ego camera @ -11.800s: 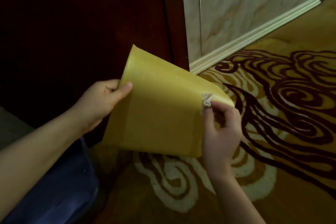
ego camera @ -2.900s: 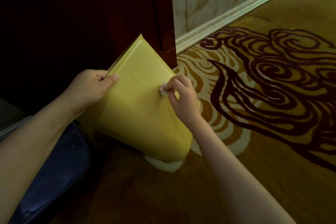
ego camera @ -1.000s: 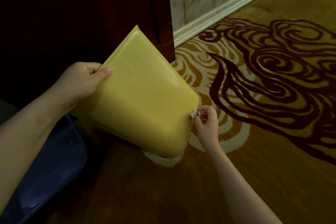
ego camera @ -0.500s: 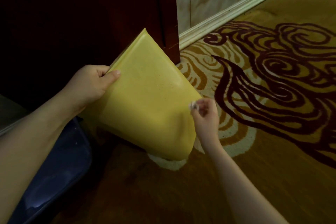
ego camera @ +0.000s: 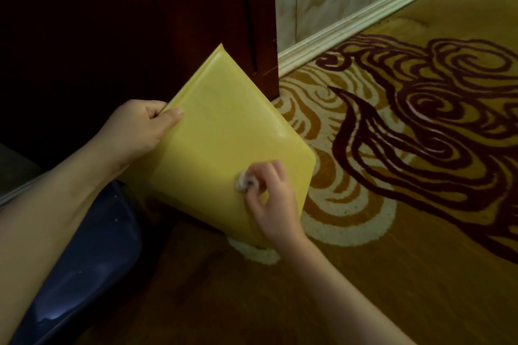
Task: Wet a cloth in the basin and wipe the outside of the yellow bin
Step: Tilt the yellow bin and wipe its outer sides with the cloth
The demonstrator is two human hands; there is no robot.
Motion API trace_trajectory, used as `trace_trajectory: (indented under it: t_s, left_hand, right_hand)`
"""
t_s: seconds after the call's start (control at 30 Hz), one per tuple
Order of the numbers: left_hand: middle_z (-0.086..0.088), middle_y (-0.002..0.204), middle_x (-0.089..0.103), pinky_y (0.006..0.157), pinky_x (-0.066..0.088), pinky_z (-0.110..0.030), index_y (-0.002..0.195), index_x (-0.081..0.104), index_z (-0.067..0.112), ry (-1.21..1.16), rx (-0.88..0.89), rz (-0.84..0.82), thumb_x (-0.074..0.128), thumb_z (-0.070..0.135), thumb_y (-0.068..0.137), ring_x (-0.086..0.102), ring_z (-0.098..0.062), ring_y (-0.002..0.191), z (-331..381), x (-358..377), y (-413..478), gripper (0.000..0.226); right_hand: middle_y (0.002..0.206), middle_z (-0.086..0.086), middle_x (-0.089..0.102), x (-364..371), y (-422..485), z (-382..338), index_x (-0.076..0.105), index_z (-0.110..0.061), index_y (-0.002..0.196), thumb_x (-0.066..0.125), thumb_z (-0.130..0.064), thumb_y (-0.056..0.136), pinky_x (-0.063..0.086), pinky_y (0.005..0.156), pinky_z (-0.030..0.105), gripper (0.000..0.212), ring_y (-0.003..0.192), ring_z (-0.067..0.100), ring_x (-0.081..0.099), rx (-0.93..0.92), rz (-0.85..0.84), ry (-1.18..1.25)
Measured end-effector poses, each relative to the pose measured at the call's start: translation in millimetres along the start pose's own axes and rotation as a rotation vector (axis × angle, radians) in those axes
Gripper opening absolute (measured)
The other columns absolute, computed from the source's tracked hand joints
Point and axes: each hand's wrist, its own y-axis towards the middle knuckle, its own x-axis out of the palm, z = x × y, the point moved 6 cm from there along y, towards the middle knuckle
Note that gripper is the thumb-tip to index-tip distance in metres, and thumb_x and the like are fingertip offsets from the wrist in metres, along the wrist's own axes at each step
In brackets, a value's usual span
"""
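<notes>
No readable text, label, brand, number or sign anywhere in the frame.

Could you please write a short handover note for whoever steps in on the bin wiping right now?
Left hand: grips the rim of the yellow bin, holding it tilted over the carpet.
Right hand: pinches a small cloth against the bin's near face, low down.
Dark blue basin: on the floor at lower left.
Done: cloth is in hand, wiping under way.
Left: which faces are finished cannot be told; check all sides.
</notes>
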Motion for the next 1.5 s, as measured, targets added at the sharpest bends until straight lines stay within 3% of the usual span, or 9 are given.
trace_trajectory:
  t_s: [0.17,0.37,0.53,0.77,0.93,1.0,1.1,1.37,1.5]
  left_hand:
    - [0.005,0.071,0.065,0.054,0.039,-0.025,0.071,0.063,0.029,-0.005,-0.004,-0.006,0.049,0.032,0.093,0.06,-0.012,0.066,1.0,0.9,-0.3,0.026]
    - [0.011,0.07,0.062,0.05,0.036,-0.02,0.07,0.06,0.032,0.018,0.001,0.007,0.048,0.033,0.093,0.059,-0.002,0.06,4.1,2.1,-1.9,0.026]
    - [0.013,0.069,0.063,0.049,0.037,-0.019,0.07,0.061,0.033,0.002,0.011,-0.008,0.05,0.033,0.092,0.059,0.013,0.05,5.4,2.3,-1.5,0.025]
    - [0.01,0.072,0.064,0.053,0.039,-0.023,0.072,0.062,0.032,-0.007,-0.011,-0.01,0.049,0.035,0.092,0.06,-0.009,0.066,-1.3,-0.2,-0.2,0.025]
    - [0.011,0.073,0.062,0.053,0.036,-0.023,0.073,0.061,0.032,0.003,0.007,-0.011,0.048,0.034,0.093,0.058,-0.006,0.067,3.4,2.8,-0.6,0.024]
    - [0.01,0.074,0.061,0.053,0.036,-0.023,0.073,0.06,0.032,0.009,0.014,-0.014,0.048,0.034,0.093,0.057,-0.007,0.068,5.0,3.9,-1.6,0.024]
    - [0.009,0.074,0.061,0.053,0.036,-0.023,0.073,0.06,0.032,-0.002,0.007,-0.014,0.048,0.034,0.093,0.058,-0.008,0.068,3.5,2.9,-2.2,0.024]
    - [0.008,0.074,0.063,0.054,0.036,-0.023,0.073,0.062,0.033,-0.012,-0.009,-0.011,0.05,0.035,0.092,0.059,-0.01,0.067,-4.4,0.5,-0.7,0.023]
    - [0.012,0.083,0.063,0.061,0.043,-0.027,0.107,0.065,0.024,-0.028,-0.025,-0.035,0.05,0.036,0.091,0.06,-0.011,0.077,-12.0,-0.7,4.5,0.024]
  right_hand:
    - [0.093,-0.001,0.051,-0.8,-59.3,12.6,0.057,-0.01,0.087,0.054,0.001,0.087,0.047,0.064,0.03,0.012,0.081,0.008,0.051,-0.034,-0.203,0.023]
    - [0.085,-0.005,0.05,-45.7,14.1,23.5,0.053,-0.016,0.087,0.059,0.006,0.083,0.043,0.068,0.011,0.023,0.076,-0.002,0.048,0.084,0.194,0.01]
    - [0.098,0.01,0.052,-20.0,91.7,4.3,0.058,-0.003,0.096,0.051,0.01,0.083,0.04,0.071,0.014,0.019,0.084,0.01,0.048,-0.043,0.075,-0.022]
    - [0.098,-0.004,0.046,-21.3,-1.3,42.1,0.053,-0.009,0.09,0.052,0.007,0.085,0.04,0.077,0.014,0.018,0.088,0.009,0.047,-0.111,-0.08,-0.143]
    - [0.098,-0.003,0.048,-40.9,-85.1,90.2,0.055,-0.012,0.087,0.054,0.014,0.08,0.051,0.072,0.033,0.027,0.089,0.01,0.051,0.125,-0.158,-0.183]
    - [0.097,-0.003,0.048,-49.8,-79.5,83.2,0.055,-0.014,0.087,0.056,0.015,0.079,0.051,0.073,0.03,0.03,0.09,0.007,0.051,0.151,-0.076,-0.172]
    - [0.096,-0.006,0.045,-43.1,-38.2,37.3,0.055,-0.012,0.089,0.057,0.009,0.081,0.044,0.076,0.014,0.022,0.089,-0.001,0.048,0.006,0.039,-0.124]
    - [0.098,0.008,0.05,-4.2,-19.8,10.7,0.055,-0.007,0.088,0.047,-0.003,0.086,0.043,0.072,0.027,0.009,0.088,0.017,0.047,-0.18,-0.109,-0.138]
    - [0.101,0.002,0.046,-23.9,-75.3,73.3,0.056,-0.008,0.087,0.056,0.004,0.081,0.043,0.067,0.024,0.014,0.086,0.013,0.047,0.008,-0.18,-0.211]
